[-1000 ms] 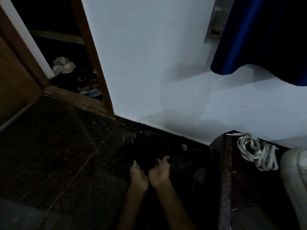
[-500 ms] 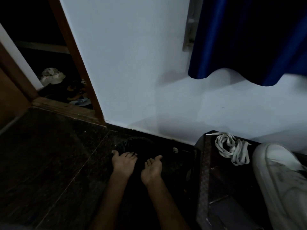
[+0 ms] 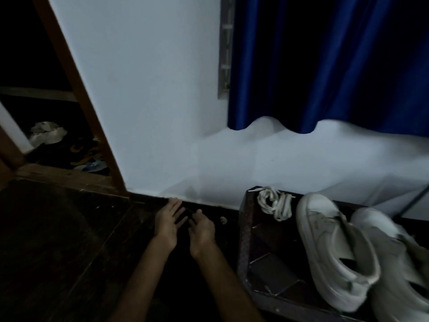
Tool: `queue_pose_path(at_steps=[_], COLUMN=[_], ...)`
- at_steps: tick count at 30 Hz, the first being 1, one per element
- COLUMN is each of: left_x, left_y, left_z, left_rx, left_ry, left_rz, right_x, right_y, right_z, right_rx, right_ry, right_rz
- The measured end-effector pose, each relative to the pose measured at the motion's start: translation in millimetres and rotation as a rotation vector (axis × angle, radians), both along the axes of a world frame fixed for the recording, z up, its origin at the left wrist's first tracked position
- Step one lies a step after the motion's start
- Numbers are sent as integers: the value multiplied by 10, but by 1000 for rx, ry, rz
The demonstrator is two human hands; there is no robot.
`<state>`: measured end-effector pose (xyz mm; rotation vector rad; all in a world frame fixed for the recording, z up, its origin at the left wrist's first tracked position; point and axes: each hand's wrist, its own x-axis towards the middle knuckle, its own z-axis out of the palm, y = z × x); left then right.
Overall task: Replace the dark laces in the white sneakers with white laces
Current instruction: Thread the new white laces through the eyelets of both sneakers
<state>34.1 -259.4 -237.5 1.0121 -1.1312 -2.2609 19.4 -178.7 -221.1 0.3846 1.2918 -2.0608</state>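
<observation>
Two white sneakers lie side by side on a low dark table at the right; no laces show in them. A bundle of white laces sits at the table's far corner. My left hand hovers over the dark floor by the wall with straight fingers. Close to its right is my right hand, back up, its fingers hidden in the dark. A black shape lies between the hands; what it is cannot be made out.
A white wall runs behind, with a blue curtain hanging above the table. At the left, a wooden door frame opens onto a dark space with shoes. A small white scrap lies on the floor.
The view has swung right, bringing both sneakers into sight. My hands have moved off the round black container seen a second ago, spread apart, then come closer together.
</observation>
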Motion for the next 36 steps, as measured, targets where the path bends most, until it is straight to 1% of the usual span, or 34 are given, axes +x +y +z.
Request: queue_pose_path(at_steps=[1, 2, 3, 4, 6, 7, 8, 10, 12, 14, 15, 16, 17, 18, 19, 21, 22, 24, 27, 29, 31, 32, 34, 36], left_x=[-24, -56, -109, -160, -264, -310, -384, -518, -659, -762, -798, -824, -840, -853, -846, -817, -801, -775, -753, -768, -772, -763, -740, -740], left_y=[188, 365, 537, 700, 1013, 1160, 1303, 1570, 1822, 2030, 2092, 2148, 2173, 2194, 2198, 2212, 2221, 2225, 2245, 2260, 2258, 2254, 2216, 2152], left_z=[110, 207, 309, 412, 584, 657, 694, 728, 677, 570, 503, 459, 418, 387, 368, 354, 341, 278, 214, 267, 450, 602, 960, 1294], left_rx=[-68, -163, -301, -443, -713, -852, -997, -1317, -1583, -1785, -1845, -1882, -1901, -1918, -1937, -1975, -1985, -2016, -1993, -1954, -1829, -1733, -1523, -1273], left_ry=[16, 41, 70, 114, 186, 191, 185, 145, 26, -126, -188, -242, -286, -322, -355, -435, -470, -475, -458, -428, -353, -297, -179, -25], left_rz=[-11, -24, -39, -70, -201, -269, -308, -342, -378, -375, -379, -385, -366, -335, -313, -310, -315, -306, -363, -306, -183, -144, -81, -56], right_x=[-13, -67, -143, -248, -431, -475, -521, -586, -656, -681, -644, -595, -544, -477, -432, -433, -425, -434, -431, -431, -446, -453, -451, -444], right_y=[97, 233, 417, 624, 1151, 1468, 1787, 2368, 2792, 3036, 3075, 3099, 3089, 3070, 3048, 3015, 3014, 3028, 3026, 3036, 3043, 3045, 3049, 3060], right_z=[171, 311, 460, 625, 941, 1151, 1317, 1544, 1591, 1505, 1425, 1336, 1217, 1106, 1009, 879, 891, 904, 910, 891, 883, 869, 841, 844], right_rx=[22, 92, 167, 285, 554, 660, 774, 983, 1170, 1354, 1445, 1538, 1622, 1689, 1731, 1763, 1772, 1782, 1764, 1763, 1772, 1774, 1760, 1755], right_ry=[120, 280, 450, 628, 964, 1096, 1187, 1267, 1263, 1184, 1164, 1185, 1240, 1254, 1285, 1345, 1336, 1333, 1306, 1294, 1284, 1279, 1283, 1295], right_rz=[51, 79, 96, 103, 131, 125, 103, 45, 30, 195, 278, 294, 277, 287, 242, 149, 126, 91, 102, 109, 96, 90, 96, 113])
